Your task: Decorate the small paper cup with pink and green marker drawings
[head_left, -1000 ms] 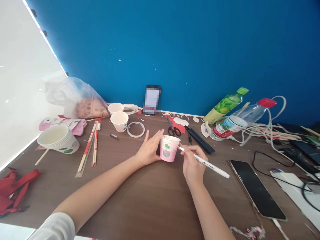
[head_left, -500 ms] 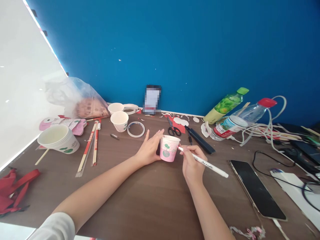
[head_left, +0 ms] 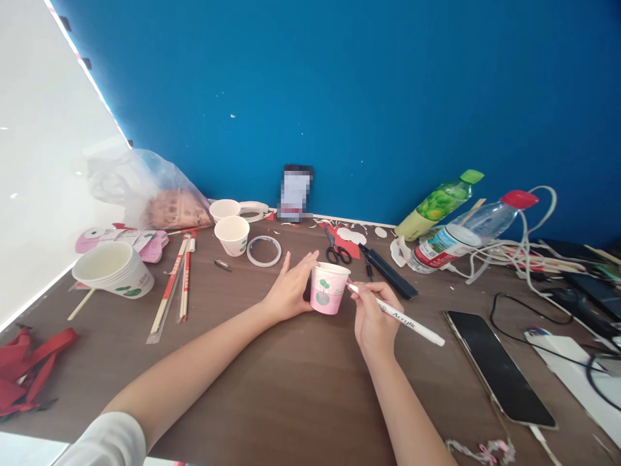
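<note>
A paper cup (head_left: 330,289), coloured pink with a green plant print on its front, stands upright just above or on the table before me. My left hand (head_left: 290,289) grips it from the left, fingers behind the rim and thumb low on its side. In my right hand (head_left: 376,317) is a white acrylic marker (head_left: 412,325), held like a pen. Its pink tip is at the cup's right side; whether it touches I cannot tell. Behind the cup lie black-handled scissors (head_left: 338,255) and a roll of tape (head_left: 264,251).
Two white paper cups (head_left: 231,237) and a stack of cups (head_left: 114,272) are on the left, near wrapped chopsticks (head_left: 169,288). A phone (head_left: 295,193) leans on the blue wall. At right are a dark case (head_left: 391,272), bottles (head_left: 449,243), cables and another phone (head_left: 499,367).
The marker has shifted very slightly to the right, and its pink tip shows more clearly beside the cup. My left hand and the cup stay almost still.
</note>
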`<state>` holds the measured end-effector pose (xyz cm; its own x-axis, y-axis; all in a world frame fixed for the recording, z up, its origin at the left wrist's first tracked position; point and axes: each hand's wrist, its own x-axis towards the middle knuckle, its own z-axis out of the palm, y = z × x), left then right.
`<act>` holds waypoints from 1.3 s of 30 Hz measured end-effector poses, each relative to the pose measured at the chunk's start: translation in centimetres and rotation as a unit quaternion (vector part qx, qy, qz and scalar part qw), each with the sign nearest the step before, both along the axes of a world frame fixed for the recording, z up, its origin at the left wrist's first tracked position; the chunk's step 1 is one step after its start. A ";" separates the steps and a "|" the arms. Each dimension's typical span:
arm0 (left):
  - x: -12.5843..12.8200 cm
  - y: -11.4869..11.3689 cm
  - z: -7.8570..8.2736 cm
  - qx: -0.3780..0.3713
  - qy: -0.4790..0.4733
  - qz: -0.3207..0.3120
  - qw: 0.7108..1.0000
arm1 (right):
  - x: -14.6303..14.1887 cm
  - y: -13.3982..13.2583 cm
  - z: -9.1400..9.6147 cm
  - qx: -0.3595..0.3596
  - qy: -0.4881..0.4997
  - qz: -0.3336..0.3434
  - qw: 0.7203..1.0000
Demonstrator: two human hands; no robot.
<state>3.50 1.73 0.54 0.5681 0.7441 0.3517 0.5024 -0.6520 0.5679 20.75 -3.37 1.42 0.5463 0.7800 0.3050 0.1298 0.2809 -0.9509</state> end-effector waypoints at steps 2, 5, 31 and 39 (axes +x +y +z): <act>0.0 0.0 0.0 0.002 0.000 0.000 1.000 | 0.0 0.0 0.0 -0.004 0.001 0.000 1.000; 0.0 0.0 0.0 0.001 -0.002 0.000 1.000 | 0.0 0.0 0.1 -0.004 0.008 0.004 1.000; 0.0 0.0 0.1 0.000 -0.012 0.000 1.000 | 0.2 0.1 -0.2 -0.001 -0.001 0.004 1.000; -0.1 0.0 0.3 -0.010 -0.008 0.004 1.000 | 0.1 0.1 0.0 0.006 0.003 0.005 1.000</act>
